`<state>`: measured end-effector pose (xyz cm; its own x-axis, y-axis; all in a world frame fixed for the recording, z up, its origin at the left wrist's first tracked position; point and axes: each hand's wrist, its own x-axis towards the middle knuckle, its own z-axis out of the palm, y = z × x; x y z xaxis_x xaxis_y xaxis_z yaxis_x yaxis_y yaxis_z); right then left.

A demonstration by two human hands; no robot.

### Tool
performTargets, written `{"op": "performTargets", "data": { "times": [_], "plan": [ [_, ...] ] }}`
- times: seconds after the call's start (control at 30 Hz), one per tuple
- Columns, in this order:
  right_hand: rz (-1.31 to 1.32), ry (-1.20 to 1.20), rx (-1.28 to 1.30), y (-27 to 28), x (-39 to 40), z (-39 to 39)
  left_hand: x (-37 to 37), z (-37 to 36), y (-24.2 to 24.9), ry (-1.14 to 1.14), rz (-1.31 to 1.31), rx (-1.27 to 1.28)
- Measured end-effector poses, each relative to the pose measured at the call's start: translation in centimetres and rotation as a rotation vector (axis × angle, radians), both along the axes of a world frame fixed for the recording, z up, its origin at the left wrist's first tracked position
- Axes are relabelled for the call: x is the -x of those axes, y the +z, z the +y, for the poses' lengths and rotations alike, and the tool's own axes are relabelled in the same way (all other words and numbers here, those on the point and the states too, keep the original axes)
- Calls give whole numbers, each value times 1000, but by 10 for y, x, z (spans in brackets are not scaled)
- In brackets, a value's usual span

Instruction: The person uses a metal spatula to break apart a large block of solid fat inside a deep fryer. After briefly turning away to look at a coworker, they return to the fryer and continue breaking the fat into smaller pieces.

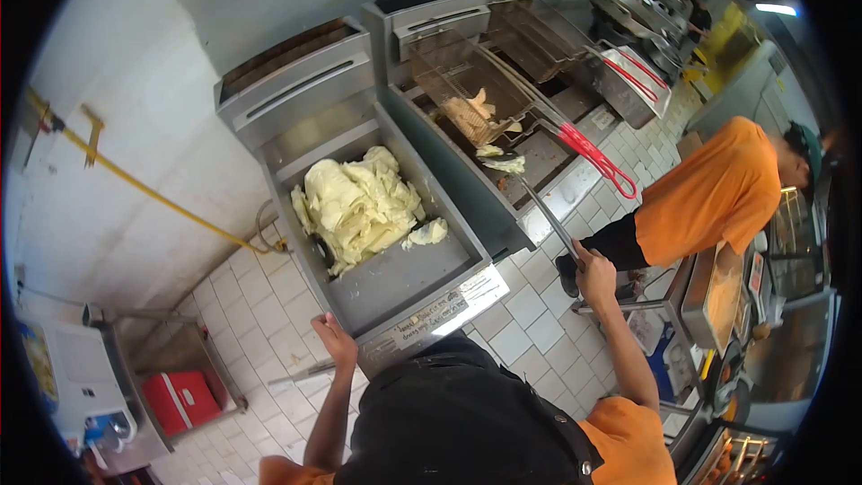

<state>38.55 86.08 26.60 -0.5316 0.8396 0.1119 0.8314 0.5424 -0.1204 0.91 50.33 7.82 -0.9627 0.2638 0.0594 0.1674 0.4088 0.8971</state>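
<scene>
1. The right hand (593,271) is closed in a fist round the near end of a long-handled scoop (536,207).
2. The scoop's long axis runs from that hand, near right, up and left to its head, which points far-left and sits over the middle fryer (467,139).
3. A pale lump of shortening (503,162) lies on the scoop's head, just beside a wire basket (467,81) hung in that vat.
4. The left hand (334,339) is curled over the near edge of the left fryer (395,283); whether the fingers grip or just rest I cannot tell.
5. In the left vat a big heap of the same pale fat (355,207) fills the far half; the near half of the vat floor is bare metal.
6. The two vats stand side by side, their walls touching, so the scoop's handle crosses only the middle fryer's near rim.
7. Red basket handles (597,157) jut over that rim, close to the scoop's right.
8. Tiled floor (530,305) lies open near the fryers; a co-worker (709,198) in orange stands to the right, near the scoop hand.
</scene>
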Motion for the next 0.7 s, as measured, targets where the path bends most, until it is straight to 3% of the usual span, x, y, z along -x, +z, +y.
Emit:
{"op": "performTargets", "data": {
  "times": [0.13,0.2,0.3,0.43,0.5,0.6,0.7],
  "plan": [
    [-24,5,-27,41,-8,-31,-6,1,11,11,6,10],
    [-34,44,-1,72,-6,-55,-6,2,3,38,142,-15],
    [-35,142,-53,100,5,-86,-7,5,17,37,87,-89],
    [166,114,196,120,51,-125,-4,3,10,47,25,-116],
    [269,39,577,123,85,-136,-5,4,13,56,-2,-147],
    [293,216,711,94,127,-139,-6,1,13,56,21,-164],
    [339,219,949,65,175,-148,-10,-4,9,59,49,-226]
  ]
}}
